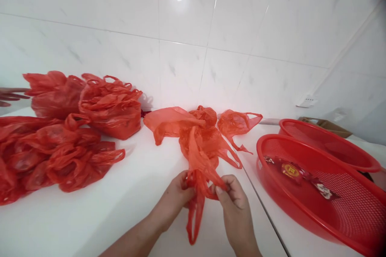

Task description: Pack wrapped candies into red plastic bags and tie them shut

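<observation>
A thin red plastic bag is stretched between my two hands over the white table. My left hand is closed around its gathered neck, and one handle loop dangles below. With thumb and fingers my right hand pinches another part of the bag, toward its right handle. Directly behind lie more red plastic bags, crumpled and overlapping the held one, so where one ends and another begins is hard to tell. Another red bag rests against the wall, a little to the right.
Piled red bags and a full, upright red bag take up the left side. Another person's hand reaches in at the far left. On the right, a red mesh basket holds several wrapped packets; another basket stands behind.
</observation>
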